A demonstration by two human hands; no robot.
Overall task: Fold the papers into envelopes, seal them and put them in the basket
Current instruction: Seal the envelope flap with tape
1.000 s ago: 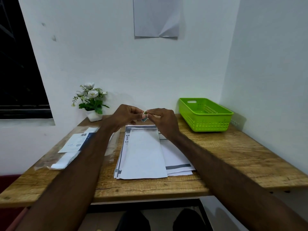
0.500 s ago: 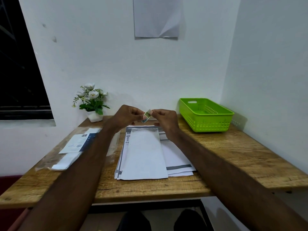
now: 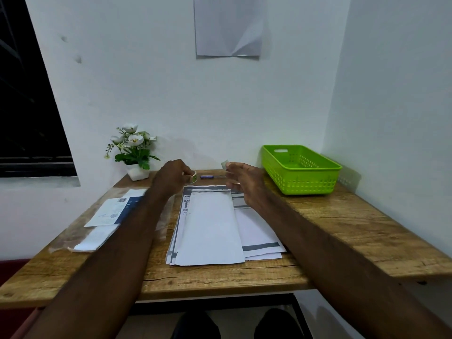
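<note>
A folded white paper (image 3: 210,228) lies on top of a stack of printed sheets (image 3: 259,237) in the middle of the wooden table (image 3: 342,228). My left hand (image 3: 171,178) hovers over the stack's far left corner and grips a small roll of tape (image 3: 193,176). My right hand (image 3: 241,182) is raised over the far right of the stack, pinching a short piece of tape (image 3: 224,164) between thumb and fingertip. The green basket (image 3: 299,168) stands at the table's far right corner, with nothing visible inside.
A blue pen (image 3: 211,176) lies by the wall beyond the stack. A white pot of flowers (image 3: 134,152) stands far left. A plastic sleeve holding white envelopes and a printed card (image 3: 107,216) lies on the left. Walls close in behind and on the right.
My hands were together, both pinching the tape. They have pulled apart: the left keeps the roll and the right has come away to the right with a torn-off piece.
</note>
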